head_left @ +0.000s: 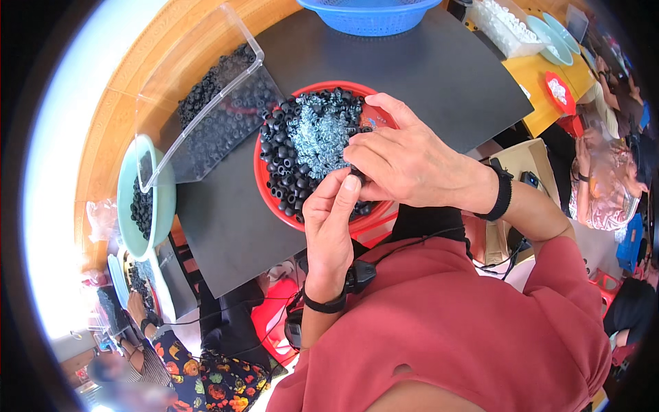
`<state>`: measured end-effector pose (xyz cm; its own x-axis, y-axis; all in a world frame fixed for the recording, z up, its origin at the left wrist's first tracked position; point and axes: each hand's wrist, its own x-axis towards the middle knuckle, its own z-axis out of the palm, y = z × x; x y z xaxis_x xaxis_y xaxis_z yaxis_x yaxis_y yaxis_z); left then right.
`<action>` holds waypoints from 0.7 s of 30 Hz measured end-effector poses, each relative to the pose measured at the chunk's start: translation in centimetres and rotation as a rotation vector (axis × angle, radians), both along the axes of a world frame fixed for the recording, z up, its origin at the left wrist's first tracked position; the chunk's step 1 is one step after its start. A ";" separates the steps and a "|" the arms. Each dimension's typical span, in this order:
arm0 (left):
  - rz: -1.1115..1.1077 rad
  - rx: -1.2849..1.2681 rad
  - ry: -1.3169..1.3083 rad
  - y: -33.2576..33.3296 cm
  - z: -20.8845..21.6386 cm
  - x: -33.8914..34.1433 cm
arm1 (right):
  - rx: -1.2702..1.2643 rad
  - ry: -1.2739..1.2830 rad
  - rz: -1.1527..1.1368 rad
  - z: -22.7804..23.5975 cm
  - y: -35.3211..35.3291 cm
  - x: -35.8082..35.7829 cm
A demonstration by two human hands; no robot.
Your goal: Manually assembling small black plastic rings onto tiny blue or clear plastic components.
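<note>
In front of me a round red basin [336,84] holds many small black plastic caps [280,161]. A heap of clear bluish small curled plastic pieces [317,141] lies on top of them. Over the basin's near right side, my left hand [331,223] pinches a small black cap between thumb and forefinger, mostly hidden by the fingers. Against it come the closed fingertips of my right hand [412,161]; anything they grip is hidden. Each wrist wears a black band.
On the dark tabletop [226,240], a clear plastic bin [254,69] of black pieces stands tilted at left, beside a pale green basin [169,206]. A blue basket [371,24] sits at the far edge. Other people work at left and right.
</note>
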<state>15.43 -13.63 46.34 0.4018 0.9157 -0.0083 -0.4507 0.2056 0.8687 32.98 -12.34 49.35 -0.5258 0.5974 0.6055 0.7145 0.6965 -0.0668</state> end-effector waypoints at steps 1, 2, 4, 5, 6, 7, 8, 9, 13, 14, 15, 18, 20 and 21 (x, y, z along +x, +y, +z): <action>0.000 -0.002 0.000 0.0 0.0 0.0 | -0.013 -0.006 0.013 0.0 0.0 0.1; 0.015 -0.004 0.010 0.0 0.1 0.1 | -0.015 -0.005 0.014 0.1 0.0 0.1; 0.027 -0.007 0.019 -0.1 0.2 0.2 | -0.029 -0.023 0.028 0.1 -0.1 0.2; 0.024 0.012 0.045 -0.1 0.3 0.2 | -0.030 -0.023 0.026 0.1 -0.1 0.3; 0.022 0.030 0.071 -0.1 0.4 0.3 | -0.021 -0.031 0.037 0.0 -0.1 0.3; 0.022 0.029 0.072 0.0 0.4 0.3 | -0.011 -0.037 0.050 -0.1 0.0 0.4; 0.001 0.038 0.083 0.1 0.4 0.4 | -0.013 -0.036 0.051 -0.3 0.2 0.3; -0.020 0.048 0.094 0.1 0.4 0.4 | 0.057 -0.031 0.065 -0.6 0.4 0.3; -0.020 0.019 0.101 -0.3 0.7 0.6 | 0.037 0.066 0.126 -0.6 0.8 0.4; 0.009 -0.012 0.085 -0.4 0.8 0.8 | 0.037 0.065 0.128 -0.4 0.6 0.5; 0.038 -0.044 0.069 -0.4 0.9 0.9 | -0.010 0.049 0.096 -0.2 0.3 0.5; 0.039 0.009 0.072 -0.1 0.2 1.0 | 0.014 0.039 0.039 -0.5 0.2 0.3; 0.040 0.027 0.071 0.0 0.1 1.0 | 0.084 0.046 0.016 -0.9 0.3 0.1; 0.040 0.046 0.069 0.0 0.1 1.1 | 0.089 0.008 -0.001 -0.9 0.3 0.0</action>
<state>16.50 -13.63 46.42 0.3647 0.9311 0.0080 -0.3964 0.1476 0.9061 33.02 -12.03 48.42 -0.5200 0.5417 0.6604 0.7149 0.6991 -0.0105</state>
